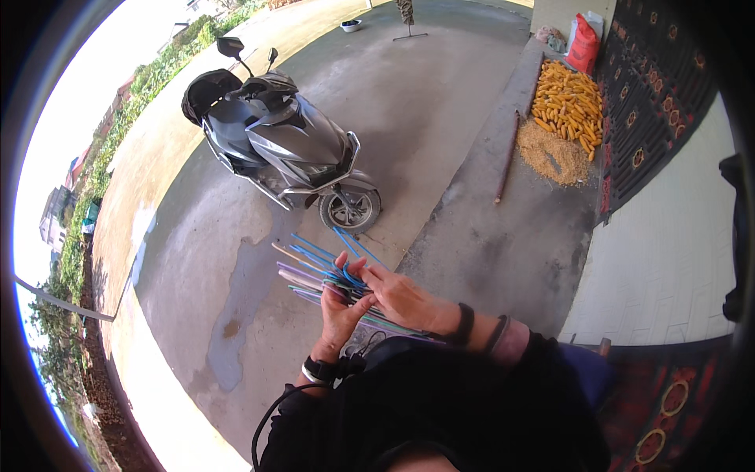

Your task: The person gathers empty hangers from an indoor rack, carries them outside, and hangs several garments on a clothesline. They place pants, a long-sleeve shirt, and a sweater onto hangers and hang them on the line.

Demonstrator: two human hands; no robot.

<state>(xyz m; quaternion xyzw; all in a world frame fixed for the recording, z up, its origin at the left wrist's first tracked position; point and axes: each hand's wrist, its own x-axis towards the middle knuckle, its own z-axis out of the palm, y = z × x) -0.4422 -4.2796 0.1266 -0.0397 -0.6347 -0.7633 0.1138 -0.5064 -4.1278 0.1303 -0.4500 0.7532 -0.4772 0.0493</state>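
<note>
A bundle of thin blue, purple, green and tan rods or wires (304,275) lies across both hands in front of my body; whether these are coated wire hangers I cannot tell. My left hand (337,307) grips the bundle from below, its fingers partly hidden behind the strands. From the right, my right hand (396,293) reaches over the same bundle, fingers at the blue strands near its middle. Blue ends stick out up and to the left; purple and green strands run on under my right wrist. Both wrists carry dark bands.
A grey scooter (295,141) stands on the concrete ahead. To the right, on a raised ledge, are corn cobs (567,103), loose kernels (551,154), a red sack (584,46) and a long wooden pole (508,159). A white basin (351,25) sits farther off.
</note>
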